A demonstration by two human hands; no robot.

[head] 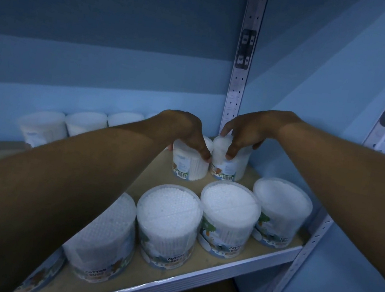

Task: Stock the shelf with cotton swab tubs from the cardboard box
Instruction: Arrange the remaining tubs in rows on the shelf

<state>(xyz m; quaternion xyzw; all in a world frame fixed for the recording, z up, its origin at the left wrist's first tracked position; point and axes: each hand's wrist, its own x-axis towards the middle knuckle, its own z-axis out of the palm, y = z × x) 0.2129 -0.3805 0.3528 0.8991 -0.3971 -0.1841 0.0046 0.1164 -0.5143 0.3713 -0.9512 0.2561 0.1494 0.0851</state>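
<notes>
Left hand [189, 132] grips a cotton swab tub [189, 164] from above, fingers curled over its lid. Right hand [244, 132] grips a second tub [225, 162] likewise, just beside the first, near the back right corner of the shelf [189, 289]. Both tubs stand upright on the shelf board. Front row: four tubs [227, 214] along the edge. More tubs [84, 123] line the back wall at left.

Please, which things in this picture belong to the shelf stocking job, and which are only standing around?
Job:
left hand gripping a tub
right hand gripping the next tub
front row tubs
shelf board

Only around:
metal upright
blue wall
</notes>
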